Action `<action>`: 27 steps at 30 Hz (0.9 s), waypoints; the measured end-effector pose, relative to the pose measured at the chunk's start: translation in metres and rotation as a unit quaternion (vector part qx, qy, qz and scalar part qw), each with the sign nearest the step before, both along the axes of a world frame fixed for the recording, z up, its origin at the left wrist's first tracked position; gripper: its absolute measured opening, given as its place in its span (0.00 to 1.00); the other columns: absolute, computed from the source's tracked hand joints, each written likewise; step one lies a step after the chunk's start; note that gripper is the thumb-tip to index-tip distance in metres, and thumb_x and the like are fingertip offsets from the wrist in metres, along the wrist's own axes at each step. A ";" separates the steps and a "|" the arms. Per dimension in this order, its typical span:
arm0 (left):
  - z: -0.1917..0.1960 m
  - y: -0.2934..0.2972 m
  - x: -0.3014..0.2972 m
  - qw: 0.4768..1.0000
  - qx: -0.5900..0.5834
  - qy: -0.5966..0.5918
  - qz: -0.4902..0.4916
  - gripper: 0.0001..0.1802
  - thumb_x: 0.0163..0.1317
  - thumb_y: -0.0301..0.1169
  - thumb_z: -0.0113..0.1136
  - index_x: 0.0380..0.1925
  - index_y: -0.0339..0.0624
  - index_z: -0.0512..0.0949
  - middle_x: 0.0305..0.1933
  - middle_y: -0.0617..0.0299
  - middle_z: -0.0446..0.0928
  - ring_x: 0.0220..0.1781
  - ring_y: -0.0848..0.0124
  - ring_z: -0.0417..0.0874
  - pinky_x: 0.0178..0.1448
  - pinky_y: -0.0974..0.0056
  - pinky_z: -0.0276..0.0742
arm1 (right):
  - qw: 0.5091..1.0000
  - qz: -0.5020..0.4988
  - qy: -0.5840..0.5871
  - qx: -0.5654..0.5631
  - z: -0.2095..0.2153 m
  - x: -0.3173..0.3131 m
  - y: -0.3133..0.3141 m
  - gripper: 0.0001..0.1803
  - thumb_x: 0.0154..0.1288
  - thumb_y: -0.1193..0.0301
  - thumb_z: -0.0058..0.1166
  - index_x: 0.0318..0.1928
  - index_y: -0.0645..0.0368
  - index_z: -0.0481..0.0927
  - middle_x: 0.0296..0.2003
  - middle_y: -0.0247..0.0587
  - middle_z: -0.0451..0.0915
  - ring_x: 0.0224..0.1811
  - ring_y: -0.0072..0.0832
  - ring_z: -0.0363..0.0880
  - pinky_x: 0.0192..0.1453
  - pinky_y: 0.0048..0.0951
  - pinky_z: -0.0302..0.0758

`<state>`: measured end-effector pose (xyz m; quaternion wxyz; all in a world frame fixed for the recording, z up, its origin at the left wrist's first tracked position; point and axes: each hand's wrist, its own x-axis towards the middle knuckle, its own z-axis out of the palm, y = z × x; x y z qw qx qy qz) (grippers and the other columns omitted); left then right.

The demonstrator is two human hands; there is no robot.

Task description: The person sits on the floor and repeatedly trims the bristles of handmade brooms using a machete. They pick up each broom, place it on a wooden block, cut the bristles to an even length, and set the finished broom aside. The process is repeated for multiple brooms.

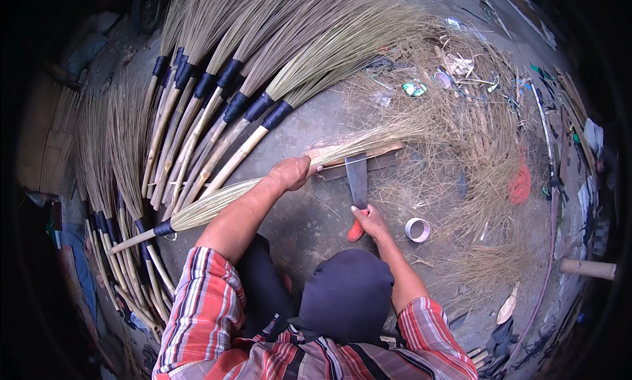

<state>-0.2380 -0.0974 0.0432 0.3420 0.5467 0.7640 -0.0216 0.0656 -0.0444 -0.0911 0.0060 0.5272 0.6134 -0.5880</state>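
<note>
Gripping a grass broom (276,176) on the block (368,157), left hand (289,173) closed; right hand (372,222) clasps cleaver (357,176) just beside; risk: fingers nicked should the blade slip.

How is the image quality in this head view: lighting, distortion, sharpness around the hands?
Head view: even, soft daylight, no harsh shadows or glare; strong fisheye bending, with black corners and a dark rim; left hand on the broom and right hand gripping the cleaver look sharp; edge clutter is dim and smeared.

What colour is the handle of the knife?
Orange-red handle, held in the right hand; head view.
</note>
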 end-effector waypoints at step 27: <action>-0.022 0.007 -0.008 0.998 -0.049 0.019 0.036 0.41 0.77 0.64 0.42 0.49 0.34 0.85 0.46 0.40 0.87 0.54 0.43 0.87 0.62 0.46 0.79 | 0.955 0.107 -0.054 0.273 0.093 -0.032 -0.019 0.12 0.78 0.63 0.54 0.48 0.59 0.73 0.32 0.59 0.82 0.36 0.59 0.84 0.39 0.50 0.77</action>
